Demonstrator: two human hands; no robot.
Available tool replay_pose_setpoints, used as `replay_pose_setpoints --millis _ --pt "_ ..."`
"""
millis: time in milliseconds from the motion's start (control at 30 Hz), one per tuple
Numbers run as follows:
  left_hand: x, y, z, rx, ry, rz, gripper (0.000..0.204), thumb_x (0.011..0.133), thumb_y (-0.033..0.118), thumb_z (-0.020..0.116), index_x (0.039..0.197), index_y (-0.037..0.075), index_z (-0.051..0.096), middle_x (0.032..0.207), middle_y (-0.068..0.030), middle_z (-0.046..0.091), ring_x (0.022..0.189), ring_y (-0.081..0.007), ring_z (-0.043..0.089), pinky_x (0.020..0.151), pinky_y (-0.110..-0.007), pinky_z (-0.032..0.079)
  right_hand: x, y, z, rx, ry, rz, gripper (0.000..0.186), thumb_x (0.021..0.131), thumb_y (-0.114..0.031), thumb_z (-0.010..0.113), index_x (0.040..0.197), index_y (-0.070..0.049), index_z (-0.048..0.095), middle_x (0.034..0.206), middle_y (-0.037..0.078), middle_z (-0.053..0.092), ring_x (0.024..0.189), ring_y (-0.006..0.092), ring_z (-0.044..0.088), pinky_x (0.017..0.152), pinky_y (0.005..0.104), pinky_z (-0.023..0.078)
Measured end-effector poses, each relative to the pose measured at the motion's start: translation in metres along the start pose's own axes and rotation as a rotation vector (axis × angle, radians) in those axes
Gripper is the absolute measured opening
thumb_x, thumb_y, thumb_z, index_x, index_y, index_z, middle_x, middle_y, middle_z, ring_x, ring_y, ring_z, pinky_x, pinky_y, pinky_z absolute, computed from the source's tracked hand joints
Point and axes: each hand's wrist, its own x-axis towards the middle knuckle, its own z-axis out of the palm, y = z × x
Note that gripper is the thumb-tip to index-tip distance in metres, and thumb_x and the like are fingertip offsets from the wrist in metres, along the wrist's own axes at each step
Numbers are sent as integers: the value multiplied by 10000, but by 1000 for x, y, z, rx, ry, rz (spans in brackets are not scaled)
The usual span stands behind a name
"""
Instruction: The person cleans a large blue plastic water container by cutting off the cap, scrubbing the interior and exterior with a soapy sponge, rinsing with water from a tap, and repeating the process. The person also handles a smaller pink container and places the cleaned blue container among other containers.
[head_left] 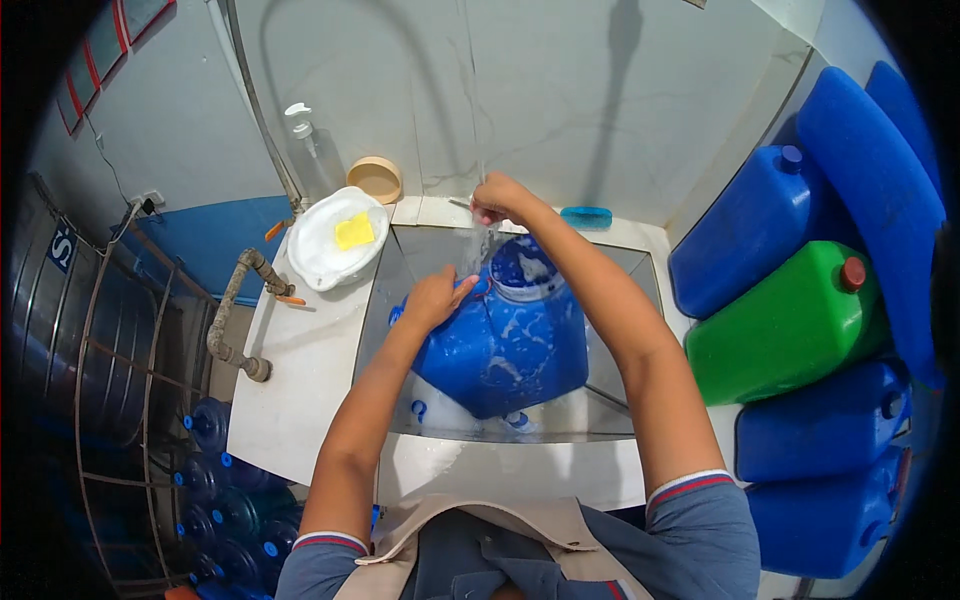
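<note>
A blue plastic jug (530, 350) with a wide round mouth lies in the sink (600, 425), streaked with white suds. My left hand (437, 298) grips the jug's upper left side, its thumb pointing to the mouth; the other fingertips are partly hidden. Above the mouth, my right hand (499, 199) is closed, and what it holds cannot be made out. Running water (478, 248) falls just below that hand. Small blue pieces (418, 410) lie low in the sink among suds.
Left of the sink stands a white basin (328, 270) of suds with a yellow sponge (354, 232). Behind it are a pump bottle (312, 150) and a round tan dish (376, 180). A blue brush (586, 217) lies on the back ledge. Blue jerrycans and a green jerrycan (780, 320) line the right.
</note>
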Motion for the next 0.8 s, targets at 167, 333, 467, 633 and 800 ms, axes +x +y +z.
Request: replay_pose_setpoints --millis 167,333,467,633,800 --pt "-29 -8 -11 -440 -159 -23 409 839 368 640 895 -36 608 671 -124 615 537 -213 594 502 -368 461 -6 -6 -3 -40 -36 74 106 750 37 537 721 90 624 649 161 614 513 228 627 463 330 530" --pt "-56 1 -7 -747 -185 -376 239 819 196 655 899 -14 574 590 -63 542 436 -128 520 370 -285 407 0 -6 -15 -128 -128 66 119 733 53 532 769 75 644 742 179 655 601 228 677 548 296 560" --pt "-67 1 6 -934 -63 -493 267 810 161 652 923 -33 507 567 -68 513 424 -145 508 355 -291 417 -6 -11 -13 -84 -151 112 133 705 52 549 794 80 644 734 168 653 596 215 675 599 273 570" --pt "-83 -2 14 -1040 69 -611 238 823 150 631 904 -5 470 580 -62 498 416 -149 492 353 -294 415 -1 -9 -9 -194 -147 69 153 732 53 521 820 97 638 732 205 647 600 263 675 545 332 568" --pt "-98 -8 14 -1090 73 -662 218 836 161 616 916 14 477 574 -47 492 413 -136 488 352 -284 408 4 -2 -10 -206 -166 64 159 740 60 503 822 98 634 748 225 647 581 288 663 526 360 566"
